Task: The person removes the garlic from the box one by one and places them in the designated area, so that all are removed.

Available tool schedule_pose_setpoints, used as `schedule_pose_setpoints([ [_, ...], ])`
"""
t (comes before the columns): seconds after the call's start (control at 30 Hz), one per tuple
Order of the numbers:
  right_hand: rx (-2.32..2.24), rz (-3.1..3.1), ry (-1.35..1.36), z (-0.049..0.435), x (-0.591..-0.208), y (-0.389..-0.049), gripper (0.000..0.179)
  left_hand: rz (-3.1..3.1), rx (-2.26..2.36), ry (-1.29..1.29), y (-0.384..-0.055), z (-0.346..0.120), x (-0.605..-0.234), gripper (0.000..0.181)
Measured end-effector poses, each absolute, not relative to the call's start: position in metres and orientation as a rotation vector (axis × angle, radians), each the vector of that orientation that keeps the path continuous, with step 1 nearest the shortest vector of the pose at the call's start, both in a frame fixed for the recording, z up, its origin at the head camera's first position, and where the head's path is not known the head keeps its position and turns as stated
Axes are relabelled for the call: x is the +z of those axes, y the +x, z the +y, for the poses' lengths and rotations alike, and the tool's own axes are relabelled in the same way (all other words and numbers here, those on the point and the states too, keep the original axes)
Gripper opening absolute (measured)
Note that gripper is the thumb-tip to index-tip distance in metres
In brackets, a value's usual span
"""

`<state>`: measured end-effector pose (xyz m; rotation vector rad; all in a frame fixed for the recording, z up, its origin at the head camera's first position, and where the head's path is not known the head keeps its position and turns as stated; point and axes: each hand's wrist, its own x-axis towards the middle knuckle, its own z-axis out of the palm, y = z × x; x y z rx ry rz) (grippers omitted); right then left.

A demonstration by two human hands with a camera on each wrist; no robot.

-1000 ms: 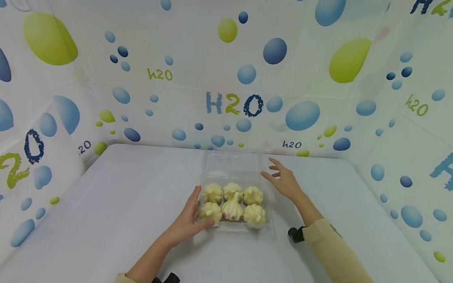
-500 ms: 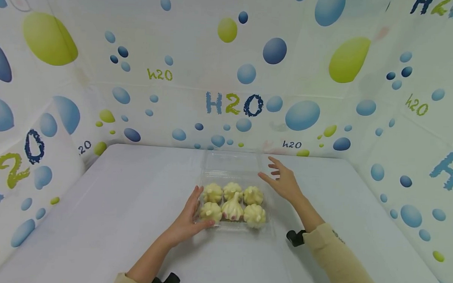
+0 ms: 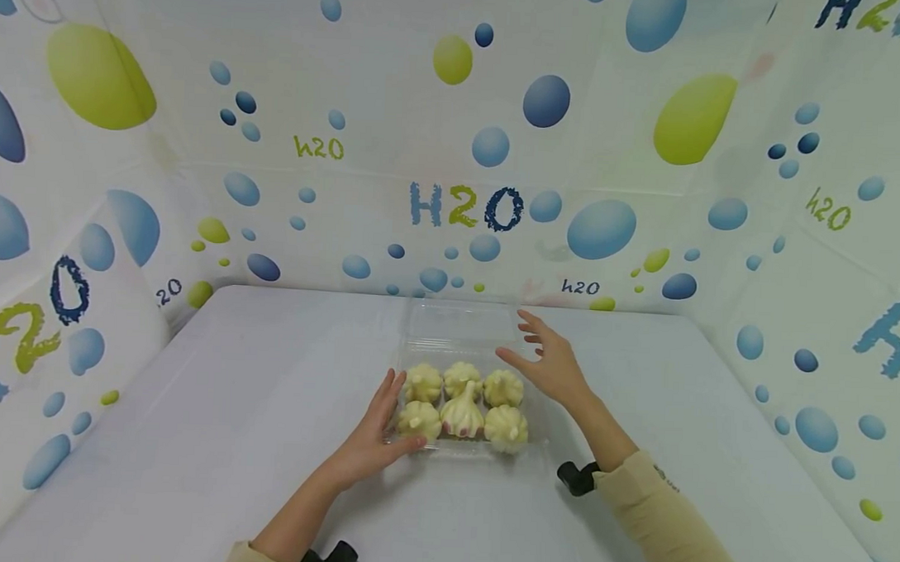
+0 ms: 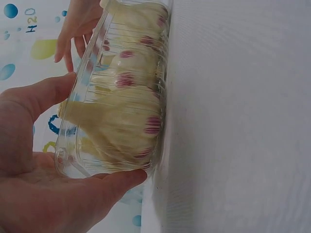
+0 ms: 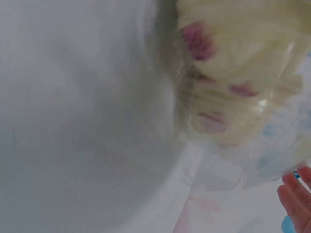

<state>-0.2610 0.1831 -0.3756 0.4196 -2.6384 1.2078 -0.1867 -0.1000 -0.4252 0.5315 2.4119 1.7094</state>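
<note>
A clear plastic clamshell container (image 3: 465,448) holds several pale garlic bulbs (image 3: 462,412) with purple marks near their bases. Its lid (image 3: 461,321) is hinged open toward the back. My left hand (image 3: 373,440) grips the front left corner, thumb on the front edge and fingers along the left side. In the left wrist view, the thumb and a finger of that hand (image 4: 53,184) lie on the container's wall (image 4: 82,160). My right hand (image 3: 547,363), fingers apart and slightly bent, hovers by the right edge of the lid and holds nothing.
The container stands on a white table (image 3: 267,390). Behind the table's back edge hangs a white curtain (image 3: 382,105) with blue and green drops and H2O lettering. It also rises on both sides. Black wrist mounts (image 3: 577,478) stick out from both sleeves.
My right hand has moved left, closer to the lid and the back right of the container. The left hand, the container and the garlic bulbs have stayed in place.
</note>
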Motion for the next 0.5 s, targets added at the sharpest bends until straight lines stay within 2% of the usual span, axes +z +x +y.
schedule_pose_setpoints([
  [0.5, 1.216, -2.578, 0.502, 0.159, -0.377, -0.250, 0.072, 2.418, 1.702, 0.561, -0.186, -0.101, -0.423, 0.089],
])
